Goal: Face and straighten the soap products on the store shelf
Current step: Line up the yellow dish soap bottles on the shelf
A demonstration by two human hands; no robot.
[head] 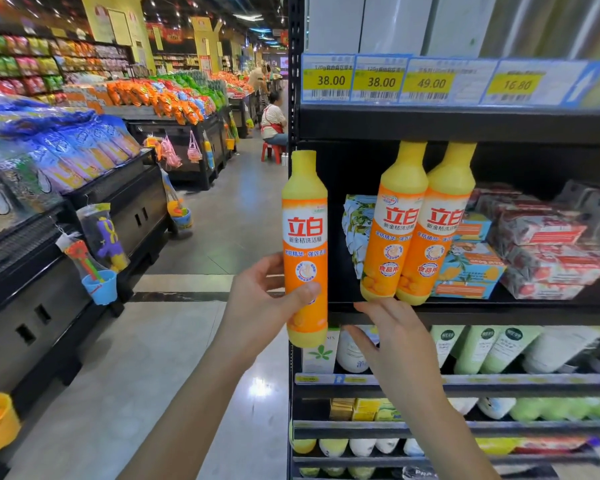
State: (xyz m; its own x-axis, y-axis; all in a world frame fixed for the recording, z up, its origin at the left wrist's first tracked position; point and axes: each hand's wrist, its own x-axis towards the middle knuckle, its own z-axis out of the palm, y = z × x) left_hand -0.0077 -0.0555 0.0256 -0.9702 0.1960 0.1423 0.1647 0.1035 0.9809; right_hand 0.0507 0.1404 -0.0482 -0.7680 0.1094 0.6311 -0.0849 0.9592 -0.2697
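- Orange-and-yellow plastic dish soap bottle (305, 244) is off the shelf right now. It's held upright in the air just past the shelf's left end, label facing out.
- Left hand (260, 306) has it low down, with the thumb across the front near the bottom of the label and the fingers curled round the back.
- Right hand (395, 344) holds nothing. Its fingers are loosely straight, with the tips up at the shelf's front edge (499, 315), just under two matching bottles (394, 223). Can't tell if it actually touches them.
- Those two stand pressed together near the front left of the shelf, labels forward. They look tilted, though the wide lens may be doing some of that.
- Soap boxes (471, 268) sit just behind and right of them, with red wrapped packs (548, 258) stacked further right.
- Handling guess: it looks full, so it has a bit of weight. The plastic should be stiff but slightly squeezable, and the glossy label is probably slick.
- It's tall and narrow, so tippy. I'd grip round the middle of the body, not the neck, and set the base flat beside the other two.
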